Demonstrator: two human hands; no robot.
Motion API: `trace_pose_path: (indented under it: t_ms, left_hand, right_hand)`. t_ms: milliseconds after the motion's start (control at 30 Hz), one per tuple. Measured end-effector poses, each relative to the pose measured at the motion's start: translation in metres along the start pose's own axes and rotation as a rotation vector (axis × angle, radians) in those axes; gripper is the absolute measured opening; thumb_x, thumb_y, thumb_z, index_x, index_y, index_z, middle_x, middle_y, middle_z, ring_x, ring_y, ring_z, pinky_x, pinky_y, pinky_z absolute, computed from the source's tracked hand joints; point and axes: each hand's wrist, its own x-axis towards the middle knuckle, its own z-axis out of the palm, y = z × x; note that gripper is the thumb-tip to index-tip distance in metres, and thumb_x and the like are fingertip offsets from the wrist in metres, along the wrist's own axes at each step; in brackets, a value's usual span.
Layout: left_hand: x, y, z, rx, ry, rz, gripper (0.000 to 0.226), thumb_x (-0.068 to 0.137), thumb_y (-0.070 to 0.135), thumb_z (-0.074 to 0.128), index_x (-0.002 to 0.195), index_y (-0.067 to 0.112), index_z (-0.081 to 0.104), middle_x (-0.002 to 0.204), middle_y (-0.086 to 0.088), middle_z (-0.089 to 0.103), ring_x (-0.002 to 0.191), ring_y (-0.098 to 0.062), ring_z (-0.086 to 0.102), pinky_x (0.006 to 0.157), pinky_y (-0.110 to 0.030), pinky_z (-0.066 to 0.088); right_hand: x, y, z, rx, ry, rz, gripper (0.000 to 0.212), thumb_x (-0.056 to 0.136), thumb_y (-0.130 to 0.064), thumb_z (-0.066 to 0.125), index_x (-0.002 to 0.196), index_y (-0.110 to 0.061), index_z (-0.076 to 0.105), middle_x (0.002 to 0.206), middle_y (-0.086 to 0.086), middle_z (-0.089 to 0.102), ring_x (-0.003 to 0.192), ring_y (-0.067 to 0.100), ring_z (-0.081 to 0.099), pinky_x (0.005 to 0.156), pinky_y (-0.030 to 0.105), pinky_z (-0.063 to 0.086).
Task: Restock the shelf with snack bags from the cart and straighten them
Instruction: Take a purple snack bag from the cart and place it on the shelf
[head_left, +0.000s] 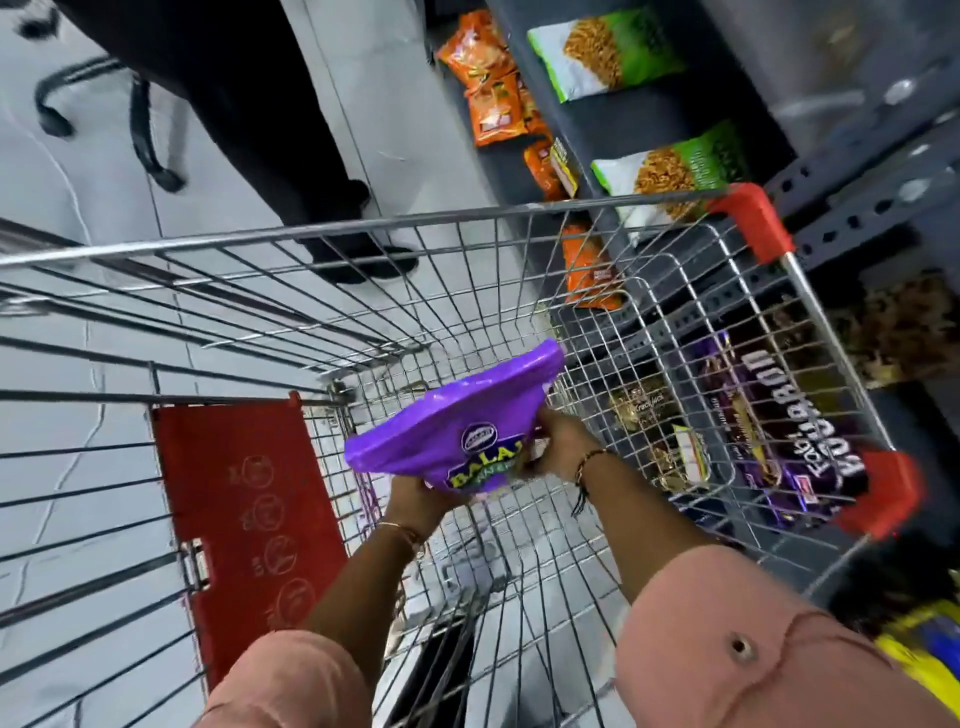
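Both hands grasp one purple bag (457, 415) over the cart (363, 228): the left hand (415, 501) pinches its near bottom edge, the right hand (563, 436) grips its right side. The bag's film looks slick, glossy and puffed, so it could likely slip from the fingers, or crumple if squeezed hard. Lifting it right toward the shelf (852, 171), it may snag the wire rim or the red plastic corner (753, 218) just beyond the right hand. Shelf bags past that hand, orange and green, lie tilted; a careless push could topple them.
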Motion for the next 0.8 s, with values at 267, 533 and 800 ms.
trace_pose_path:
  t_ms: [267,533,800]
  left_hand:
    - [-0.057,0.111,-0.001,-0.169,-0.141,0.426,0.05,0.06,-0.015,0.075,0.089,0.022,0.059,0.081,0.003,0.067,0.069,0.005,0.062,0.069,-0.012,0.052]
    - [-0.176,0.244,0.007,-0.297,-0.298,0.783,0.032,0.075,-0.01,0.064,0.101,0.007,0.06,0.08,0.018,0.073,0.08,0.001,0.063,0.083,-0.025,0.05]
    - [-0.347,0.364,0.032,-0.349,-0.25,1.216,0.029,0.085,0.024,0.06,0.111,0.013,0.056,0.079,0.021,0.066,0.061,0.011,0.055,0.06,-0.012,0.048]
  right_hand:
    - [-0.1,-0.003,-0.067,0.179,0.162,-0.235,0.063,0.066,0.012,0.075,0.12,-0.012,0.053,0.107,0.015,0.06,0.097,0.026,0.056,0.09,0.047,0.053]
    - [-0.282,-0.027,-0.145,0.323,0.434,-0.518,0.043,0.069,0.011,0.074,0.107,-0.002,0.059,0.101,0.008,0.066,0.085,0.005,0.063,0.085,0.023,0.051]
    - [-0.479,-0.042,-0.195,0.442,0.793,-0.788,0.031,0.073,0.008,0.072,0.102,0.005,0.065,0.071,-0.018,0.071,0.059,-0.015,0.06,0.061,0.001,0.047]
